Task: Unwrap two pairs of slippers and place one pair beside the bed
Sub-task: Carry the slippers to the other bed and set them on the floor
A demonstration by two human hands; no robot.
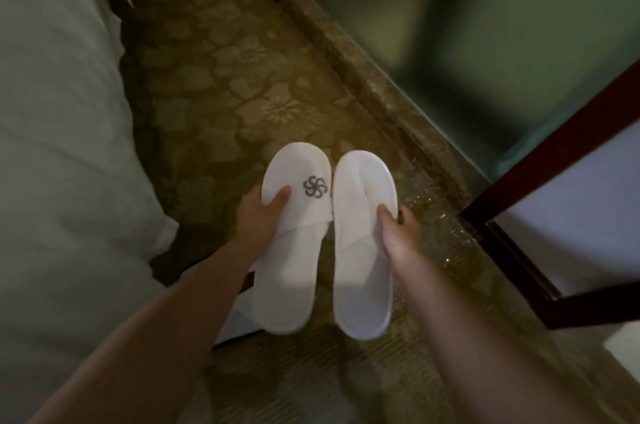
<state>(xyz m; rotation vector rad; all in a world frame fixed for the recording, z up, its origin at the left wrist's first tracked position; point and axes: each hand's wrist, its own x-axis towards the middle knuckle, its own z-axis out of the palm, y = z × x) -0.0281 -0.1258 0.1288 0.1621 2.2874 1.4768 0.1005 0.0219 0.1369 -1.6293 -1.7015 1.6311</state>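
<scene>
The left hand point(259, 215) grips the left slipper point(292, 243) at its outer edge, thumb laid on top of the toe cover next to the grey pinwheel logo point(315, 186), fingers hidden beneath. The right hand point(398, 236) grips the right slipper point(363, 250) the same way on its outer edge, thumb pressed on the white upper and the fingers curled under the sole. Both slippers are bare of any wrapper, toes pointing away from the person, held side by side with their inner edges almost touching. Holding each by its outside edge keeps the pair parallel and matched, which looks like a set-up for lowering them together rather than one at a time.

They sit over the floral carpet point(214, 84) in the narrow aisle between the bed point(59, 146) on the left and the marble skirting point(374, 84) of the green wall point(450, 25) on the right. Whether the soles already rest on the carpet or hang just above it cannot be told from this angle. Something pale and flat point(239, 316) shows beneath the left slipper's heel and the left forearm; it may be a discarded wrapper or the other pair, but it is too hidden to say.

The spot is just beside the bed's hanging white duvet, so the placing step seems nearly done. A dark wooden frame point(540, 215) stands at the right, well apart from the slippers.
</scene>
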